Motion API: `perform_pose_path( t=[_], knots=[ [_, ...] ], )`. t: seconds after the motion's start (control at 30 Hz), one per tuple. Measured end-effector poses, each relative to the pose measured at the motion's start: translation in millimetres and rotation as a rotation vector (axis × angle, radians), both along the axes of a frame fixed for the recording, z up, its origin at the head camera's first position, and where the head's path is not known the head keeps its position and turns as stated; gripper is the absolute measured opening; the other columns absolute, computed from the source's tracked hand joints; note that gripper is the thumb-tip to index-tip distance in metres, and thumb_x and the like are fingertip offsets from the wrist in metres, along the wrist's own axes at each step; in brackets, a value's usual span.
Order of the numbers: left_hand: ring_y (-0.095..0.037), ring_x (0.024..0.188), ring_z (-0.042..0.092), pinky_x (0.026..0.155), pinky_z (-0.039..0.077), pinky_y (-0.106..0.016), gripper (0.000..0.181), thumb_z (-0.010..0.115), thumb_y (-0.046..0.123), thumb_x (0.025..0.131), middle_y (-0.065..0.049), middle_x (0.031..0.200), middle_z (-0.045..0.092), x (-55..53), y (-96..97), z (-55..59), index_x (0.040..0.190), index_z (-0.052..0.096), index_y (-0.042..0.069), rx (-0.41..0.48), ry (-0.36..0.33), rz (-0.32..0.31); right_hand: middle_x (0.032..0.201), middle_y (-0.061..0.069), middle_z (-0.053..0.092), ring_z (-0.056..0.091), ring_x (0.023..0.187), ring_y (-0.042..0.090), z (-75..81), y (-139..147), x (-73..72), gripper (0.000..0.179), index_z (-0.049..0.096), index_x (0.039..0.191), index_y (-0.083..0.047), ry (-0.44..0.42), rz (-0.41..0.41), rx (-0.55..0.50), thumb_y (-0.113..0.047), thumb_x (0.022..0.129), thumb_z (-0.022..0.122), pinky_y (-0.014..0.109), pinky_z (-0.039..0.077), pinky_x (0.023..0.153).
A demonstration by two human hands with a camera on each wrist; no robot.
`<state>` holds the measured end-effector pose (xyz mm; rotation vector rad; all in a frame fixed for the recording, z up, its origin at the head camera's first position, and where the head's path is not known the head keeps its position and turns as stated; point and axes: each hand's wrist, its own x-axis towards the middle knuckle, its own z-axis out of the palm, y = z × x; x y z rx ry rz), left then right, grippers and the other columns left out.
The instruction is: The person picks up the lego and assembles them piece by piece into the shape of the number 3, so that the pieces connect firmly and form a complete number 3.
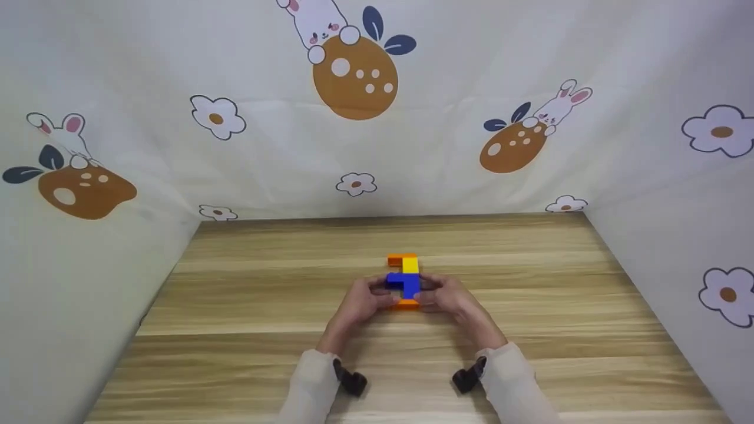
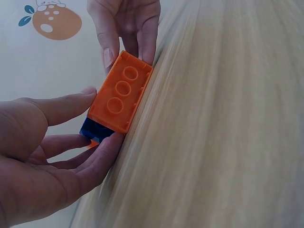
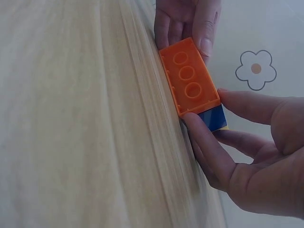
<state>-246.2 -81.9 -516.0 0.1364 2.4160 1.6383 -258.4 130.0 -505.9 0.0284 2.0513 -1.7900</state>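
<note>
A small assembly of toy building bricks lies on its side at the middle of the table. An orange brick (image 1: pixel 405 305) forms its near end, blue bricks (image 1: pixel 411 286) come behind it, then a yellow brick (image 1: pixel 410 265) and another orange brick (image 1: pixel 394 260) at the far end. From the left, my left hand (image 1: pixel 359 300) holds the near part between thumb and fingers. On the other side my right hand (image 1: pixel 452 295) grips it likewise. Both wrist views show the near orange brick's hollow underside (image 2: pixel 122 92) with a row of round tubes; one long edge is close to the table.
The wood-grain table (image 1: pixel 247 365) stretches around the hands. Pale cloth (image 1: pixel 265 165) printed with rabbits, fruit and flowers hangs at the back and both sides. A black camera mount (image 1: pixel 352 381) sits at the left wrist, another black mount (image 1: pixel 466 380) at the right.
</note>
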Motion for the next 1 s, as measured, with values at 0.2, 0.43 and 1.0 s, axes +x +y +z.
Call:
perform_pose_path(
  t=[0.2,0.43,1.0],
  knots=[
    [-0.020,0.100,0.072,0.086,0.059,-0.030,0.061,0.079,0.016,0.087,-0.019,0.117,0.072,1.5,1.5,0.6,0.140,0.054,-0.002,-0.008,-0.015,0.007,0.135,0.028,0.059,0.070,0.093,0.024,-0.6,0.2,1.1,0.062,0.046,0.145,0.005,-0.007,-0.013,0.005,0.005,0.087,0.069,0.042,0.060,0.087],
    [-0.016,0.097,0.069,0.089,0.058,-0.031,0.060,0.077,0.018,0.089,-0.017,0.121,0.071,0.5,4.7,2.4,0.141,0.054,-0.001,-0.030,-0.038,0.016,0.137,0.028,0.058,0.070,0.095,0.024,0.6,2.7,1.5,0.061,0.047,0.146,0.002,-0.005,-0.025,0.003,0.005,0.088,0.069,0.041,0.060,0.088],
    [-0.021,0.105,0.070,0.083,0.060,-0.031,0.059,0.070,0.020,0.094,-0.023,0.139,0.059,3.2,-1.7,-3.0,0.143,0.049,-0.004,0.092,-0.093,0.055,0.142,0.023,0.057,0.068,0.100,0.020,-0.7,7.9,2.8,0.055,0.047,0.146,0.000,-0.047,-0.037,0.010,-0.008,0.095,0.065,0.036,0.060,0.086]
  ],
)
